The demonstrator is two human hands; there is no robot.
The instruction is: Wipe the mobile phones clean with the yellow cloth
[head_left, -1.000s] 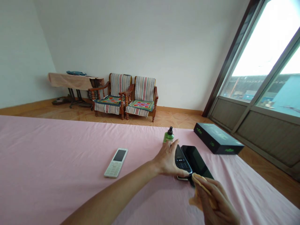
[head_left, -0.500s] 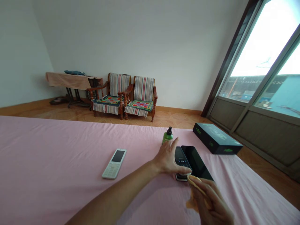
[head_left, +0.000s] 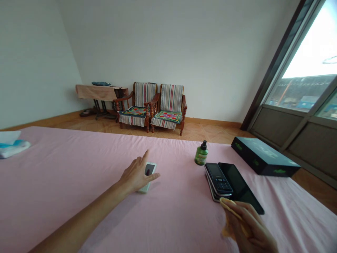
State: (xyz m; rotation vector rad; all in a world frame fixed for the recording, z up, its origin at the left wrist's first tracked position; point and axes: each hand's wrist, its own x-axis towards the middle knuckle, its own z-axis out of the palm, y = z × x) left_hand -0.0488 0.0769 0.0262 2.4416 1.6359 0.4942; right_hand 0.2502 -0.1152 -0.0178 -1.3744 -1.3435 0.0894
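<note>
My left hand [head_left: 137, 173] reaches over a white keypad phone [head_left: 150, 169] lying on the pink sheet. Its thumb and forefinger are spread apart, and the hand hides part of the phone; I cannot tell whether it touches it. My right hand [head_left: 250, 225] pinches a folded yellow cloth [head_left: 228, 203] at the lower right. Just beyond the cloth, a black keypad phone [head_left: 219, 179] rests on top of another phone [head_left: 211, 188], mostly hidden. Beside that stack lies a black tablet-like device [head_left: 243, 188] with a dark screen. A green spray bottle [head_left: 201, 154] stands behind the phones.
A black box [head_left: 263, 154] with green print sits at the right of the pink sheet [head_left: 79, 161]. At the far left is a tissue pack [head_left: 13, 146]. Two wooden chairs [head_left: 170, 109] and a cloth-covered table [head_left: 97, 92] stand along the wall.
My left hand has moved left from the stacked phones to the white phone. The right hand still holds the cloth. The view has turned left, bringing in the tissue pack.
</note>
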